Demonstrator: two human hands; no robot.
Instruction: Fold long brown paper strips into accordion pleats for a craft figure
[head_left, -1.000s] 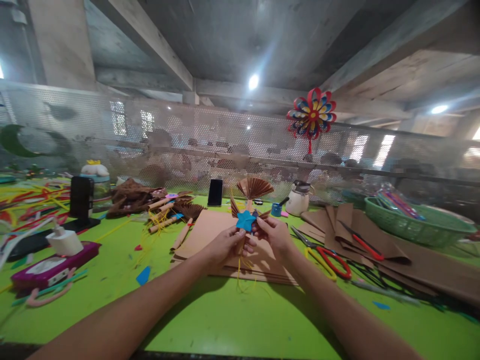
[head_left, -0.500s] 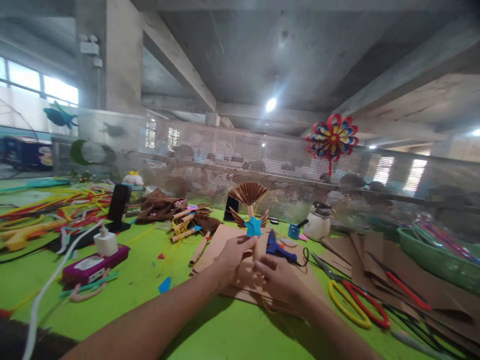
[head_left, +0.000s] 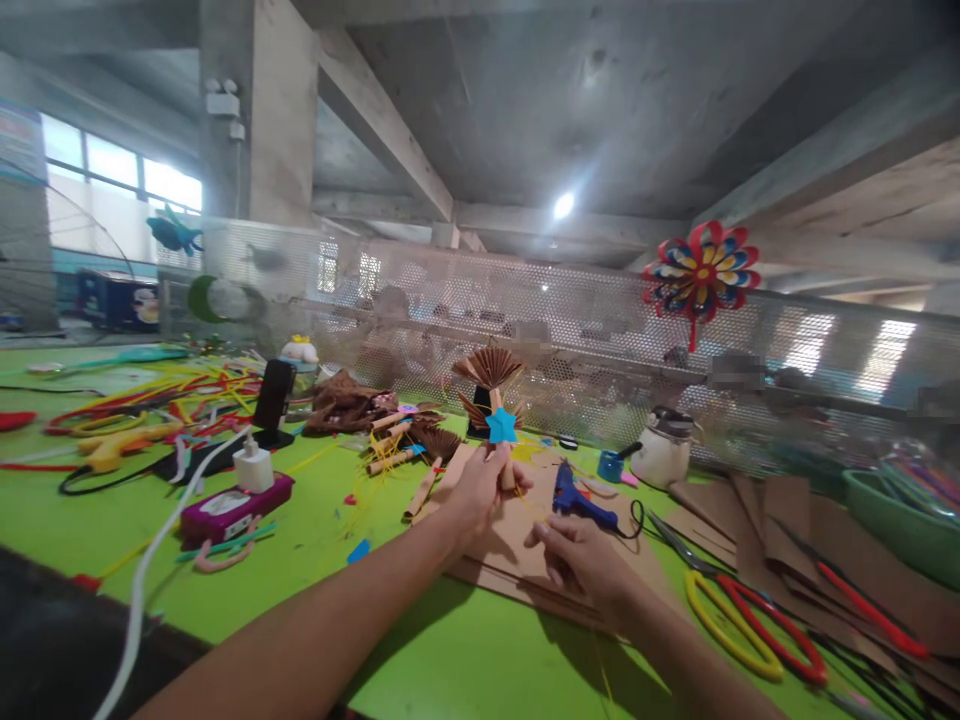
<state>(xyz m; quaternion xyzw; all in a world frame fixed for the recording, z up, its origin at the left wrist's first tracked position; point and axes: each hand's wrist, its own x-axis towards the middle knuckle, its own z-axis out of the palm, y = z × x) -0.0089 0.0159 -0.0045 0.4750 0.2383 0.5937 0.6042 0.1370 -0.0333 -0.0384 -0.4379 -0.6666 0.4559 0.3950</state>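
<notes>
My left hand (head_left: 481, 488) is closed around the lower end of a brown paper-roll figure (head_left: 496, 400), held upright. A pleated brown paper fan (head_left: 489, 367) tops the figure, smaller pleats spread at its sides, and a blue paper star (head_left: 502, 426) sits on its front. To the right and lower, my right hand (head_left: 574, 550) is closed, thumb and fingers pinched on a thin yellow string (head_left: 534, 505) that runs from the roll's lower end. More of this string hangs below the right hand. Under both hands lie brown cardboard sheets (head_left: 517, 545).
A blue glue gun (head_left: 581, 502) lies on the cardboard. Scissors (head_left: 739, 610) and brown paper pieces (head_left: 780, 540) are at right, beside a green basket (head_left: 892, 515). At left are a purple power strip (head_left: 236, 508) and a phone on a stand (head_left: 274, 395). Finished-looking paper rolls (head_left: 397, 440) lie behind.
My right hand has moved away from the roll, down and to the right, drawing the yellow string out. My left hand still holds the figure. The view has turned slightly left.
</notes>
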